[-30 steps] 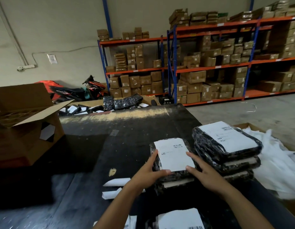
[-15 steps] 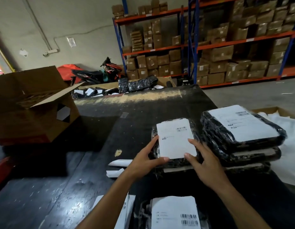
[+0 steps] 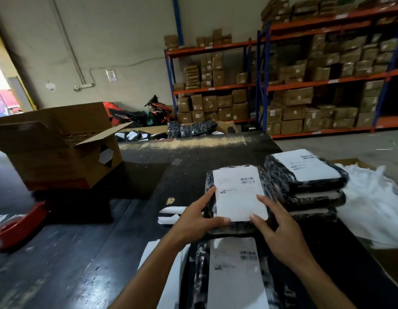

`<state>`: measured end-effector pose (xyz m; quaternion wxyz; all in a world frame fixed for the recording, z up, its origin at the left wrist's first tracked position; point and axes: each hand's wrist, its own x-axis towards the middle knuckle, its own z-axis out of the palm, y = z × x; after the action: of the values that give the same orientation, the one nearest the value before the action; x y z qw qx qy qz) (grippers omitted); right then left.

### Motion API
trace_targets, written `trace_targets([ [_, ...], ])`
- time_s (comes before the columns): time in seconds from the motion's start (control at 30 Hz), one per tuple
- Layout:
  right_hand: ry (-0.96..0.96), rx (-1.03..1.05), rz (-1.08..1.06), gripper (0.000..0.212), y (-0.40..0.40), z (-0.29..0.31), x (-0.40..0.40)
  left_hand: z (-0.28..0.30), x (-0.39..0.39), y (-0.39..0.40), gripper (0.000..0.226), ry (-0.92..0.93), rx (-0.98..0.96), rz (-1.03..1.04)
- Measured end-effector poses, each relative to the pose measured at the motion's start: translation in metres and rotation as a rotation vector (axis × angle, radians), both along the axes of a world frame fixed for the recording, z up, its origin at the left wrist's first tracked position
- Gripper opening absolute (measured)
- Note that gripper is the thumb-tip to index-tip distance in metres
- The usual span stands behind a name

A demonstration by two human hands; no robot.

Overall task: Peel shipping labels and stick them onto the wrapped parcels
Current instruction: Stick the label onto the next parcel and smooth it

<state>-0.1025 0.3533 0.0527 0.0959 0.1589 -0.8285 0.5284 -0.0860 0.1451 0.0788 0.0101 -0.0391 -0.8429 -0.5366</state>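
Nearest me a labelled parcel point(image 3: 235, 275) waits, and just beyond it my left hand point(image 3: 199, 221) and right hand point(image 3: 280, 233) grip the wrapped parcel point(image 3: 236, 227) under its label point(image 3: 239, 194); careless pressing could trap a crease or knock the stack point(image 3: 309, 188) beside it on the table point(image 3: 149, 157).

Warehouse clutter around the bench
An open cardboard box point(image 3: 59, 152) sat at the bench's left edge; a motorbike point(image 3: 146, 115) stood beside loaded shelving point(image 3: 305, 85)
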Motion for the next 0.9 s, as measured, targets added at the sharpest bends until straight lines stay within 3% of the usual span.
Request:
trace_targets([
  [0.1,-0.022,0.007,0.001,0.041,0.004,-0.002,0.036,-0.004,0.035,0.000,0.072,-0.022,-0.003,-0.015],
  [0.2,-0.066,0.020,0.009,0.039,0.006,-0.006,0.078,-0.009,0.072,-0.002,0.086,-0.050,0.016,0.005],
  [0.37,-0.053,0.036,-0.020,0.041,0.010,-0.012,0.129,-0.017,0.120,0.003,0.081,-0.078,0.053,0.017],
  [0.47,-0.086,0.058,-0.027,0.043,0.008,-0.016,0.140,-0.016,0.133,0.007,0.067,-0.102,0.038,-0.014],
  [0.63,-0.079,0.111,-0.038,0.045,0.003,-0.024,0.146,-0.019,0.140,0.008,0.078,-0.139,0.017,-0.045],
  [0.9,-0.078,0.123,-0.053,0.045,-0.001,-0.028,0.148,-0.022,0.140,0.003,0.076,-0.159,0.028,-0.082],
])
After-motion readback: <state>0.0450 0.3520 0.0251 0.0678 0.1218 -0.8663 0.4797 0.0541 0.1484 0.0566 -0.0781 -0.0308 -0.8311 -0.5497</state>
